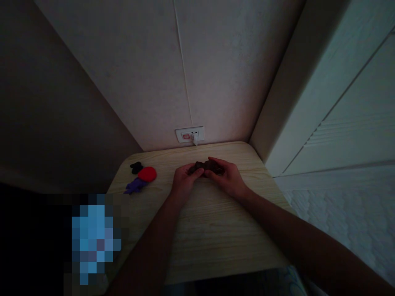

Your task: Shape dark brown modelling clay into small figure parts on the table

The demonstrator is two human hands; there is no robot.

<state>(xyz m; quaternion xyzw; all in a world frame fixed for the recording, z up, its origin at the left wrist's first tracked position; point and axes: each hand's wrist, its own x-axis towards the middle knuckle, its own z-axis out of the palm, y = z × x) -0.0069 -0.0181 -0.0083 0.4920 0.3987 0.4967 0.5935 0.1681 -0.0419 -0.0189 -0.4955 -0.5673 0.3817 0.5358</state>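
Observation:
Between my two hands is a dark brown, lumpy thing point(201, 165), just above or on the wooden table; the dim light hides its exact kind. My left hand point(184, 177) grips its left end, thumb along the near side. Fingers of my right hand point(228, 176) curl round the right end, with the thumb in front and the index finger over the top. The hands partly cover it.
On the pale wooden table point(216, 230), a red round piece point(147, 174), a purple piece point(135, 186) and black pieces point(136, 167) lie at the left. Behind stands a wall with a socket point(189, 134) and plug. A pixelated patch covers the lower left.

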